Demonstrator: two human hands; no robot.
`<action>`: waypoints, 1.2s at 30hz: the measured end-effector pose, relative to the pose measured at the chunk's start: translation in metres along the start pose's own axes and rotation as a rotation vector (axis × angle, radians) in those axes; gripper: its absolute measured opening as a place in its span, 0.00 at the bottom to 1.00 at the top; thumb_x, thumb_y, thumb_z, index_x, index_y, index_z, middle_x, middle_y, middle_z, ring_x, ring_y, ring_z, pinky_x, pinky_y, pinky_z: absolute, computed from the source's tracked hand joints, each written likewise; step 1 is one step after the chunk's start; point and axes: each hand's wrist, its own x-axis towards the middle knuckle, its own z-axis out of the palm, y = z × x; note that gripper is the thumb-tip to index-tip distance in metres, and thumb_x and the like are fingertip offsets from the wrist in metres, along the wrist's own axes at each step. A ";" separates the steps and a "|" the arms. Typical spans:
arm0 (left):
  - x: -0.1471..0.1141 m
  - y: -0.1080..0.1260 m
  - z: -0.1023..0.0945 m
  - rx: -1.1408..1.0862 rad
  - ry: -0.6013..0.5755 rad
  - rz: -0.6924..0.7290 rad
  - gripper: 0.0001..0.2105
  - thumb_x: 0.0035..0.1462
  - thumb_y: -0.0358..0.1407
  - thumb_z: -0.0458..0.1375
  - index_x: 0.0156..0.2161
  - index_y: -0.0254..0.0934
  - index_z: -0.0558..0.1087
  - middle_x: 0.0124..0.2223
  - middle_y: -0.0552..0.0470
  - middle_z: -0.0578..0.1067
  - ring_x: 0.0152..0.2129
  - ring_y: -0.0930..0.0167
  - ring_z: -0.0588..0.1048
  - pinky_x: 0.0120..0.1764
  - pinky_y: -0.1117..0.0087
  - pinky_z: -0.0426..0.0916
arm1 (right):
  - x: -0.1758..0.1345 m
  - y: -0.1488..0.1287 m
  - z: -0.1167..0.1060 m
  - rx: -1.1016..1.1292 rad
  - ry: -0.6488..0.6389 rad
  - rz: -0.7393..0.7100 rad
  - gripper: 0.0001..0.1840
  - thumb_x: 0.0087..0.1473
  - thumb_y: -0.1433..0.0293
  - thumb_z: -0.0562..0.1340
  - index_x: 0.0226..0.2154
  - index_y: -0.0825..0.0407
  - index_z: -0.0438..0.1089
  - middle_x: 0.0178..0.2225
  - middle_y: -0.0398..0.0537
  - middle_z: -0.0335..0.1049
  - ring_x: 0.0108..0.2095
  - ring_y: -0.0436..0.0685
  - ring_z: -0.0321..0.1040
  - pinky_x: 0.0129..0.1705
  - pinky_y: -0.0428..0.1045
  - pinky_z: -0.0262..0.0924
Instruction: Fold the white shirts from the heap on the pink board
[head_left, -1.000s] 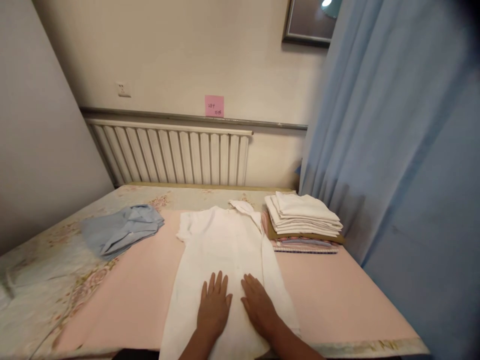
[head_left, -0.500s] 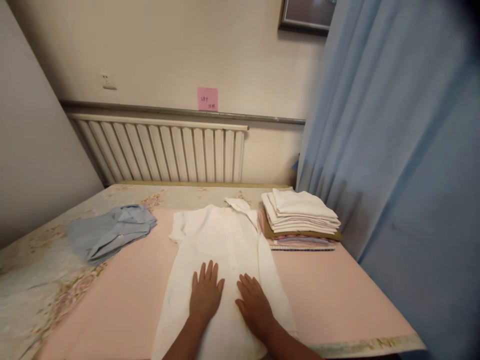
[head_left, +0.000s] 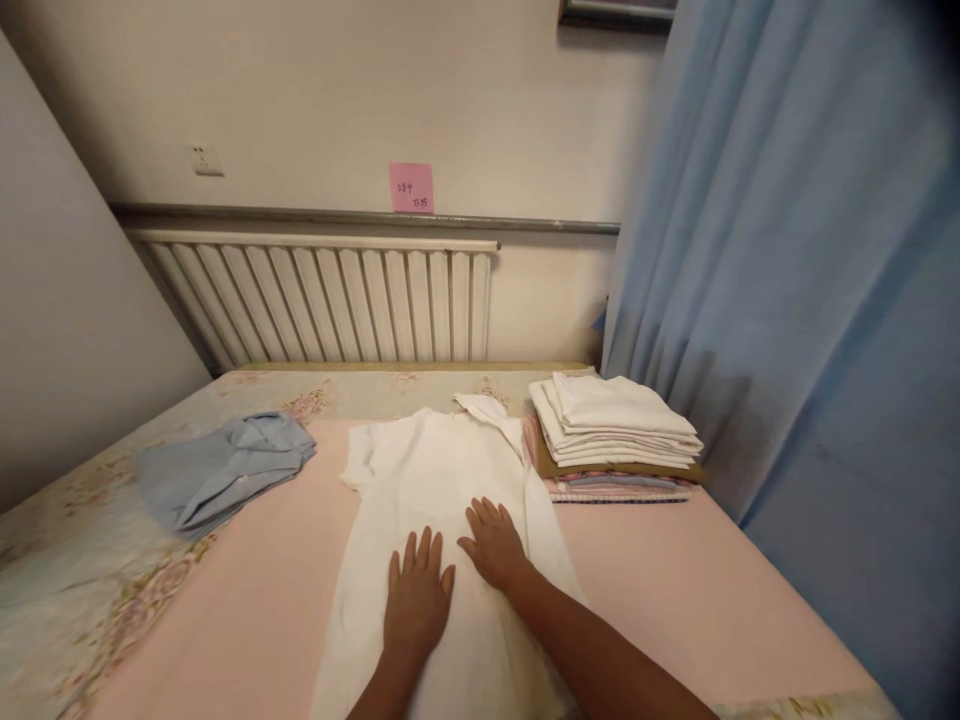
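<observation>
A white short-sleeved shirt (head_left: 420, 480) lies spread out in front of me on a pink cloth (head_left: 247, 590). Its right side is folded inward over the body, near the collar end. My left hand (head_left: 418, 595) rests flat on the middle of the shirt, fingers spread. Farther up and to the right, my right hand (head_left: 493, 542) also lies on the fabric with its fingers out, beside the folded-in edge. Neither hand grips anything. The shirt's lower end runs out of view between my forearms.
A stack of folded clothes (head_left: 619, 430), white on top, stands right of the shirt. A crumpled blue garment (head_left: 232, 465) lies at left on the floral bed cover (head_left: 97, 560). Behind are a radiator (head_left: 337, 300) and a pink note (head_left: 411, 188); a blue curtain (head_left: 750, 300) hangs at right.
My right hand has slid up the shirt, away from me. My left hand stays in nearly the same place. The view has shifted slightly.
</observation>
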 end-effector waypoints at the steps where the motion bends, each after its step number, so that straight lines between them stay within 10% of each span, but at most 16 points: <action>1: 0.000 0.000 0.000 0.000 -0.009 -0.004 0.25 0.63 0.44 0.42 0.63 0.39 0.60 0.66 0.47 0.58 0.63 0.57 0.53 0.61 0.47 0.47 | 0.001 0.000 0.001 -0.003 -0.006 0.004 0.28 0.62 0.54 0.50 0.59 0.51 0.59 0.63 0.54 0.55 0.64 0.63 0.47 0.63 0.61 0.41; 36: 0.001 0.001 -0.003 -0.008 -0.058 -0.030 0.27 0.63 0.45 0.41 0.63 0.38 0.58 0.66 0.48 0.57 0.64 0.57 0.51 0.61 0.48 0.45 | -0.021 -0.001 0.000 -0.020 -0.047 -0.003 0.31 0.62 0.53 0.50 0.62 0.51 0.55 0.65 0.53 0.48 0.66 0.64 0.42 0.64 0.63 0.40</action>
